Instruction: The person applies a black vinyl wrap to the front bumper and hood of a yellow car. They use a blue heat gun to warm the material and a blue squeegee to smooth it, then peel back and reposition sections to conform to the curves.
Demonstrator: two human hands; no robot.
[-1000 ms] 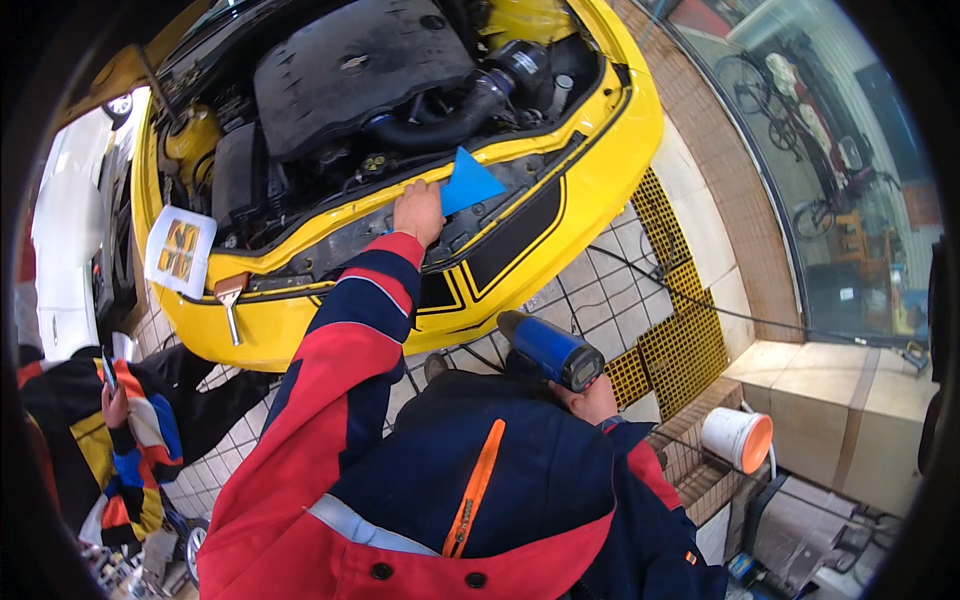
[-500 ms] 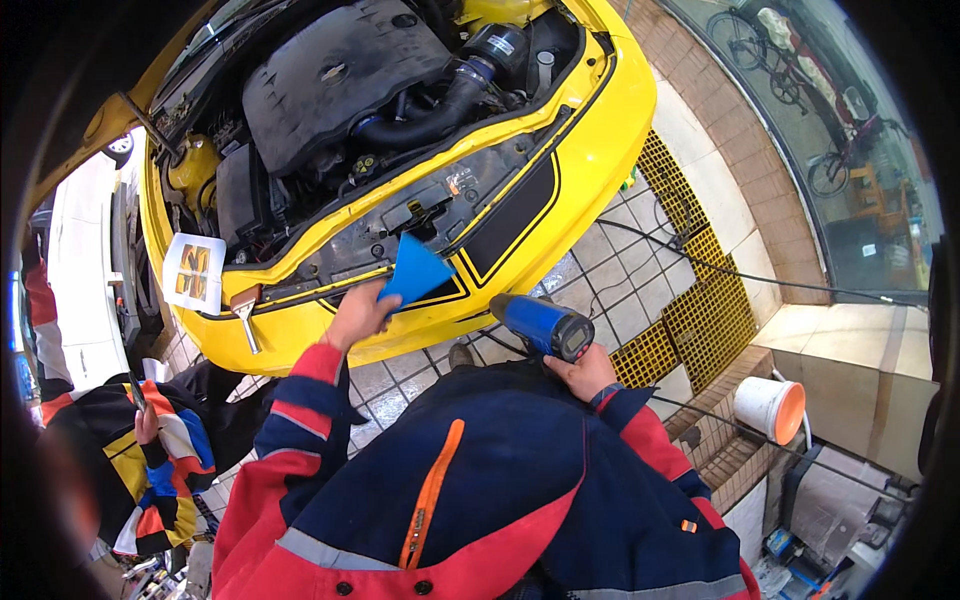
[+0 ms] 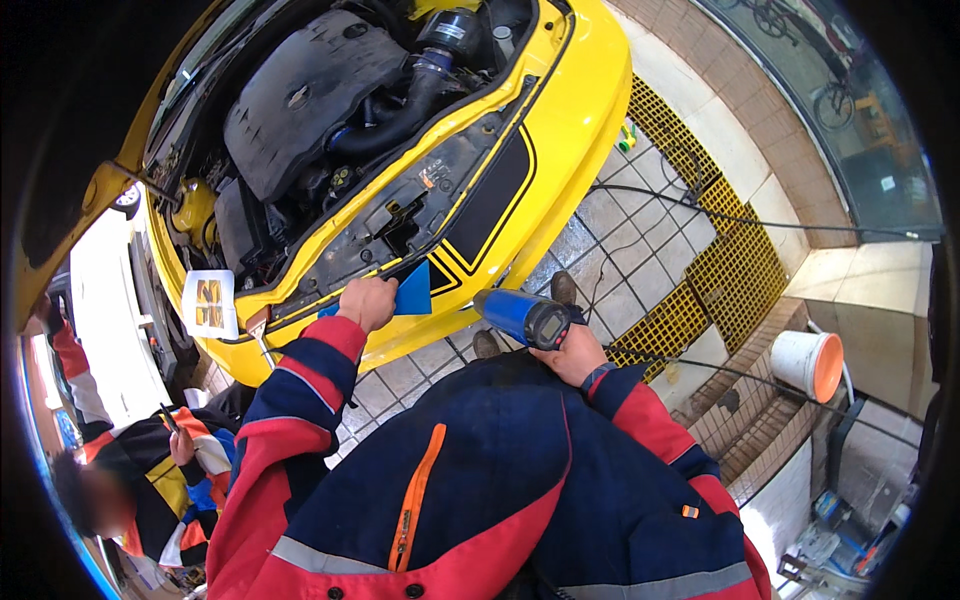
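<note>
My left hand [image 3: 367, 303] grips a flat blue squeegee [image 3: 414, 290] at the front edge of the yellow car [image 3: 580, 105], over black striping [image 3: 487, 192]. My right hand [image 3: 568, 354] is closed on a blue heat gun [image 3: 522, 318] with a small display on its back, its nozzle pointing toward the bumper. Left of my left hand, a white sheet with a yellow printed picture [image 3: 208, 303] lies on the car's front rim, beside a brush-like scraper [image 3: 258, 330]. The hood is raised above the engine bay [image 3: 300, 110].
A co-worker [image 3: 175, 490] in a multicolour jacket holds a dark object at lower left, near a white vehicle [image 3: 100, 310]. To the right are yellow floor grating [image 3: 740, 280], black cables [image 3: 700, 210], a white bucket [image 3: 800, 365], a tiled step and a glass pane [image 3: 870, 170].
My left hand has moved down and left with the blue squeegee, from the upper panel to the front edge. The heat gun has shifted slightly left. The view has shifted and turned.
</note>
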